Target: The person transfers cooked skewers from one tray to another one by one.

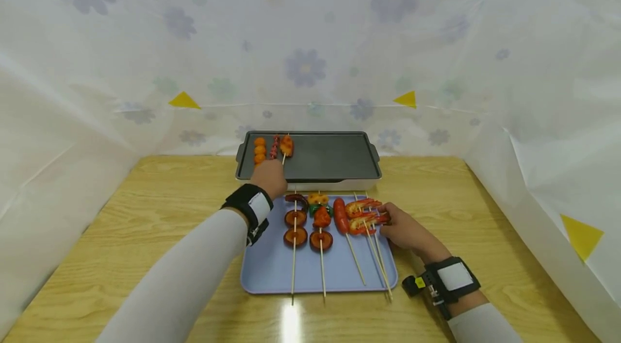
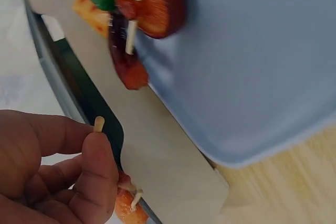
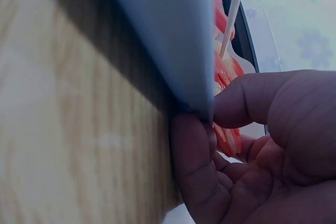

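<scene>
My left hand (image 1: 269,177) is at the front left of the black griddle (image 1: 330,157), pinching the stick of a browned meat skewer (image 1: 287,146) that lies on it. The stick's end (image 2: 98,124) pokes out between thumb and finger of that hand (image 2: 58,166) in the left wrist view. Beside it on the griddle are an orange-ball skewer (image 1: 260,150) and a thin red one (image 1: 274,146). My right hand (image 1: 407,231) grips the right edge of the blue tray (image 1: 269,273), next to the shrimp skewers (image 1: 363,220); the right wrist view shows thumb and finger (image 3: 262,145) around the rim (image 3: 184,51).
The tray also holds a mushroom skewer (image 1: 295,237), a mixed skewer (image 1: 321,218) and a red sausage skewer (image 1: 341,216). It lies directly in front of the griddle on the wooden table (image 1: 194,246). White flowered sheeting (image 1: 305,35) stands behind and at both sides.
</scene>
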Motion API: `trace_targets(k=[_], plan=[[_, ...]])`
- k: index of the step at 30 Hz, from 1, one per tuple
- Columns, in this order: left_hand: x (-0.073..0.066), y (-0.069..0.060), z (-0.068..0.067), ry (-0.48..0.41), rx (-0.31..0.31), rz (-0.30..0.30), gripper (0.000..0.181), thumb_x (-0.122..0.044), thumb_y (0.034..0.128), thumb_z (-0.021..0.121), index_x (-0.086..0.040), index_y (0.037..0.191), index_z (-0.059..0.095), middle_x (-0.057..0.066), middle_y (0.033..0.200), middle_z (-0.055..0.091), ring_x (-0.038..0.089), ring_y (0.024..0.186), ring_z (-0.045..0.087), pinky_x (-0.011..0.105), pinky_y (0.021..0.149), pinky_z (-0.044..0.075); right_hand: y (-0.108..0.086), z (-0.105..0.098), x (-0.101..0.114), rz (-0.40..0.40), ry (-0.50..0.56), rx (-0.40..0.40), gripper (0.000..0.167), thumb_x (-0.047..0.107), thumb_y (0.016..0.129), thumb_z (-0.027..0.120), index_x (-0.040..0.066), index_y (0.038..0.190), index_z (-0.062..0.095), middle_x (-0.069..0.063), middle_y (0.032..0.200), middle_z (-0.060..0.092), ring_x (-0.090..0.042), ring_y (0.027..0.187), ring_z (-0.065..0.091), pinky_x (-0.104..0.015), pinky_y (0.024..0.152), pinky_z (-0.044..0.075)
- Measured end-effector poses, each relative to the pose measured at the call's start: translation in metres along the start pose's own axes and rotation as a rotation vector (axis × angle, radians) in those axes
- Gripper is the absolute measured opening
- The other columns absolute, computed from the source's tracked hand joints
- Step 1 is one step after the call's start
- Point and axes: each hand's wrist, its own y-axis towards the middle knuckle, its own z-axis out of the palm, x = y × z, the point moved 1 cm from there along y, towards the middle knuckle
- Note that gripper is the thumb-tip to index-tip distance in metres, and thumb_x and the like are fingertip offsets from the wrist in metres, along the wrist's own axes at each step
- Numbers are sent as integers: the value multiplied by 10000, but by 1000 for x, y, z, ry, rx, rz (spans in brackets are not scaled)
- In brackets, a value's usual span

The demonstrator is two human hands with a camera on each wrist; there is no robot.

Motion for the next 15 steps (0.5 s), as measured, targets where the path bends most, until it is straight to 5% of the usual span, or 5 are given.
trace_targets(k=[6,15], plan=[[1,-2,-5,-95,50,-26,290,21,847,557,-77,581,499,59,602,469,215,545,463,314,494,373,1,1,1,3,0,5,480,-31,886,543,-52,1343,402,-193,1051,519,-247,723,522,-359,559,447],[-2,-5,-9,-107,106,-55,227,7,864,564,-49,644,556,60,613,510,216,551,508,303,482,405,0,3,2,10,2,15,482,-23,893,547,-51,1350,399,-202,1102,515,-266,827,539,-361,595,467]])
